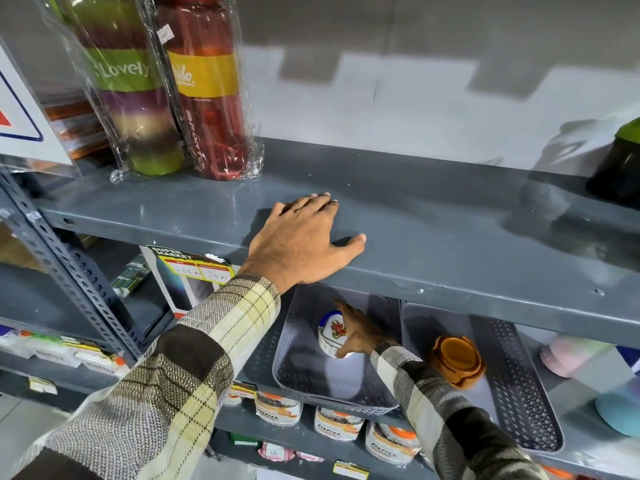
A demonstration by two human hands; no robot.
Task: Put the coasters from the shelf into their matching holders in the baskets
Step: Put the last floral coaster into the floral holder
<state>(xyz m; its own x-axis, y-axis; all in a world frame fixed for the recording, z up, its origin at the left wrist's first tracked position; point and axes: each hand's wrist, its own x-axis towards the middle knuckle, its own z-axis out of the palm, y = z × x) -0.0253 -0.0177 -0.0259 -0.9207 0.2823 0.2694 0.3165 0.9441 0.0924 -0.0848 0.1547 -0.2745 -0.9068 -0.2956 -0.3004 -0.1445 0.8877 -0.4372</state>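
My left hand lies flat, palm down, on the grey metal shelf, with nothing visible in it. One shelf lower, my right hand reaches into the left grey basket. Its thumb and fingers grip a white coaster with a red flower print, which sits at a white holder; where the coaster ends and the holder begins is unclear. The right grey basket holds a brown holder with brown coasters. No loose coasters show on the upper shelf.
Two wrapped bottles, one green and purple and one red, stand at the shelf's back left. A dark container sits at the far right. Pink and blue items lie right of the baskets, and jars stand below.
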